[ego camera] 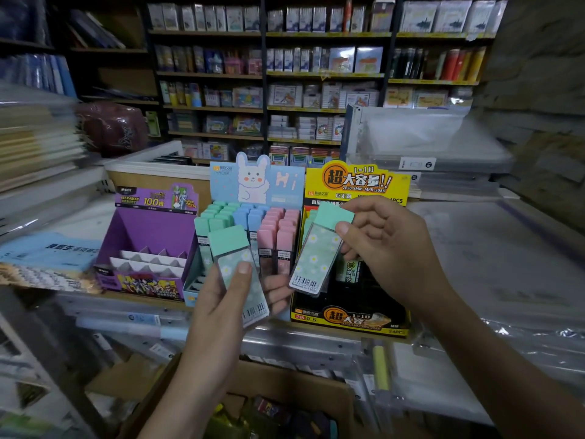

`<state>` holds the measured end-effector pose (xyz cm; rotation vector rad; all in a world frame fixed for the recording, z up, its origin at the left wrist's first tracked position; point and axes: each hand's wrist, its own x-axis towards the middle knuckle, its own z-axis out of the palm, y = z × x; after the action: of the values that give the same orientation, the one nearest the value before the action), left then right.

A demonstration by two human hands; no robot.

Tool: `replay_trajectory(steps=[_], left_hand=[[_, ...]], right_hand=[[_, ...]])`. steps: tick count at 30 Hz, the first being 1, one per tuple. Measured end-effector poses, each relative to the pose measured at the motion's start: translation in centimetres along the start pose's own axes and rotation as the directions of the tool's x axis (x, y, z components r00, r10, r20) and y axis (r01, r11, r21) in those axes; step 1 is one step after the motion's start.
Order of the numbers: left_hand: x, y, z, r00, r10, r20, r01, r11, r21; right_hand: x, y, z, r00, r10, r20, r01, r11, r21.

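Stationery-shop shelving (209, 74) packed with boxed goods fills the background as I watch, over the head-camera feed, two hands raised above a counter. My view shows the left hand (218, 299) gripping a left mint-capped case (228, 248), thumb pressed flat on its daisy-printed front and fingers curled behind. It is held cap up in front of the bunny display box (253, 182), where rows of green, blue and pink cases stand. The right hand (389, 248) pinches a right mint-capped case (318, 251) near the cap between thumb and fingers. It is tilted with its barcode end low and hangs before the yellow display box (357, 182). Both cases are near each other but apart. To the left stands a purple display box (152, 229), and an open cardboard carton (285, 384) sits below the counter edge.
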<state>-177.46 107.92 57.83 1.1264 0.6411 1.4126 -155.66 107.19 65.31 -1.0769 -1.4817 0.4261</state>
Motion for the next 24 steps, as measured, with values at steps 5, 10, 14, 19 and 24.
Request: replay_trajectory(steps=[5, 10, 14, 19, 24], left_hand=[[0.3, -0.4, -1.1, 0.996, 0.081, -0.027, -0.077, 0.990, 0.120], [0.6, -0.8, -1.5, 0.992, 0.113, -0.057, -0.100, 0.975, 0.197], [0.6, -1.0, -1.6, 0.993, 0.107, -0.054, -0.093, 0.973, 0.209], [0.6, -1.1, -1.7, 0.994, 0.102, -0.049, -0.089, 0.970, 0.225], [0.7, -1.0, -1.6, 0.994, 0.105, -0.028, -0.096, 0.971, 0.219]], right_hand=[[0.0, 0.3, -0.1, 0.998, -0.052, 0.025, 0.055, 0.986, -0.160], [0.1, 0.5, -0.1, 0.996, -0.080, 0.033, 0.085, 0.971, -0.222], [0.0, 0.8, 0.0, 0.996, -0.075, 0.049, 0.085, 0.962, -0.261], [-0.1, 0.9, 0.2, 0.996, -0.065, 0.061, 0.080, 0.954, -0.289], [0.0, 1.2, 0.3, 0.994, -0.077, 0.077, 0.096, 0.953, -0.287]])
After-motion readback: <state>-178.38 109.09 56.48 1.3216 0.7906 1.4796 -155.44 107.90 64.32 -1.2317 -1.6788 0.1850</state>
